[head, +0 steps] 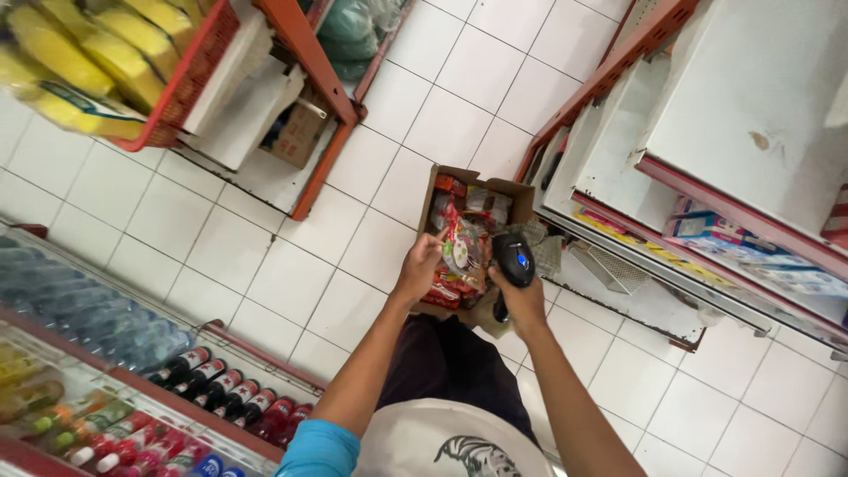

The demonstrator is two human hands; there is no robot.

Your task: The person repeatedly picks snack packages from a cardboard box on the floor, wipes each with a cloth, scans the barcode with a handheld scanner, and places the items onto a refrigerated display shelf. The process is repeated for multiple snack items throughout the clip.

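Left hand [419, 265] grips red-white snack packet [461, 246]; right hand [523, 300] holds black scanner [513, 257].

Bright even daylight, soft shadows, blurred stretched edges

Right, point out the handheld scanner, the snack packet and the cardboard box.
handheld scanner [514, 258], head view, on its dark head.
snack packet [463, 250], head view, on its printed front.
cardboard box [521, 200], head view, on its right flap.
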